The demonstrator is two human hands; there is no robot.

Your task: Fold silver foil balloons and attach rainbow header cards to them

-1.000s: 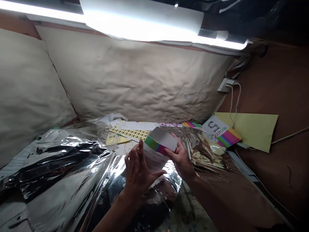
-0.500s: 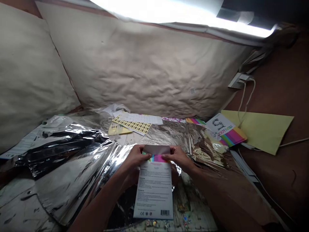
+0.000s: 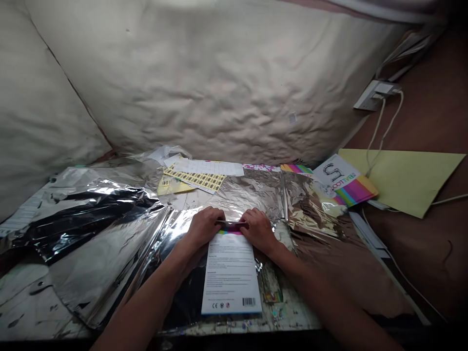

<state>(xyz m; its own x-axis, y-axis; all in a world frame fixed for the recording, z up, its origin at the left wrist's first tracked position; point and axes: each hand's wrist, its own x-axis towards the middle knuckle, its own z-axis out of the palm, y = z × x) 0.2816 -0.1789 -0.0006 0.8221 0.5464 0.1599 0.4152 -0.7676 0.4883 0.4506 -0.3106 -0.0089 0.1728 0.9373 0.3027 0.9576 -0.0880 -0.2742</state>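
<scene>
A white printed packet (image 3: 231,273) with small text, a barcode and a coloured band lies flat in front of me, its top end away from me. My left hand (image 3: 206,225) is closed on the left corner of its top flap, fingers curled over. On the right corner, my right hand (image 3: 258,228) grips the same flap in a pinch. The flap (image 3: 231,223) stands partly raised, seen almost edge-on between the hands. Silver foil sheets (image 3: 146,248) lie around and under the packet. My fingertips are partly hidden behind the flap.
Yellow sticker sheets (image 3: 199,179) and white paper (image 3: 208,167) lie at the back. On the right are gold foil (image 3: 310,212), a colourful balloon packet (image 3: 343,180), a yellow sheet (image 3: 402,178) and a socket with cables (image 3: 376,95). Dark foil (image 3: 91,214) covers the left side.
The flap, broad and facing me before, is now tilted to a thin edge. Both hands have rolled over it, knuckles up. My view has tipped downward and the lamp is out of sight.
</scene>
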